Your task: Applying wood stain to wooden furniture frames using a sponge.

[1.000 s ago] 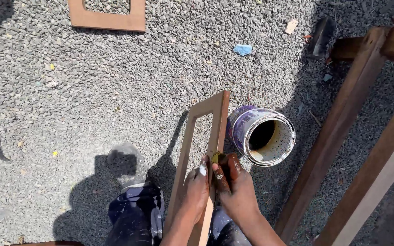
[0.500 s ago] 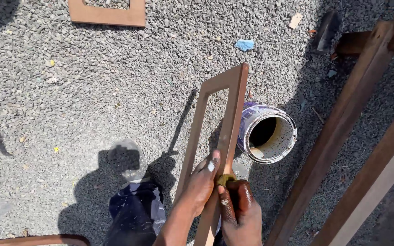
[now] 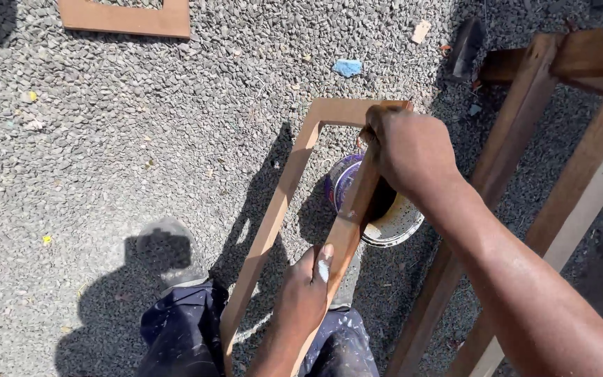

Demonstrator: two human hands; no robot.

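Holding a narrow wooden frame [image 3: 280,209] upright over gravel [image 3: 106,153], 2 hands on it.

We're gripping the frame's right rail low down with the left hand [image 3: 305,293], fingers closed around it. The right hand [image 3: 406,146] is closed over the top right corner; what it's pinching there, we can't tell. An open paint can [image 3: 385,213] is sitting just behind the rail. Wooden beams [image 3: 525,174] are leaning at right, another frame [image 3: 127,17] is lying well apart.
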